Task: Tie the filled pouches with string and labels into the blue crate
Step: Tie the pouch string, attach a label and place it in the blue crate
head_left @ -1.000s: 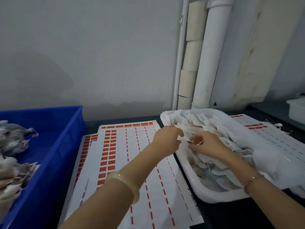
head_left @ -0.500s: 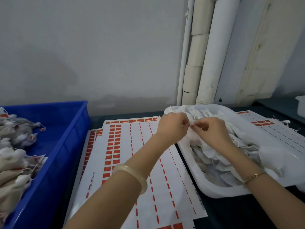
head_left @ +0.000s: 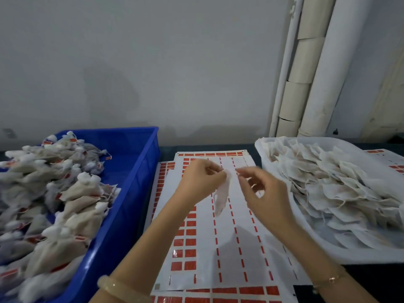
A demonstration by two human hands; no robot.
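Observation:
My left hand point(head_left: 200, 180) pinches the top of one white pouch point(head_left: 222, 196), which hangs down over the label sheets point(head_left: 231, 243). Just to its right, my right hand point(head_left: 262, 193) has its fingertips pinched together; motion blur hides what they hold. The blue crate point(head_left: 131, 193) on the left holds a heap of tied pouches point(head_left: 54, 193) with red labels. On the right, a white tray point(head_left: 341, 254) is piled with untied pouches point(head_left: 332, 184).
White sheets of red labels lie overlapped on the dark table between crate and tray, with another sheet point(head_left: 391, 160) behind the tray. White pipes point(head_left: 319, 68) run up the grey wall at the back right.
Both hands have come out of the white tray and moved left over the label sheets, with one pouch now lifted in my left hand. The view has swung left and shows more of the blue crate.

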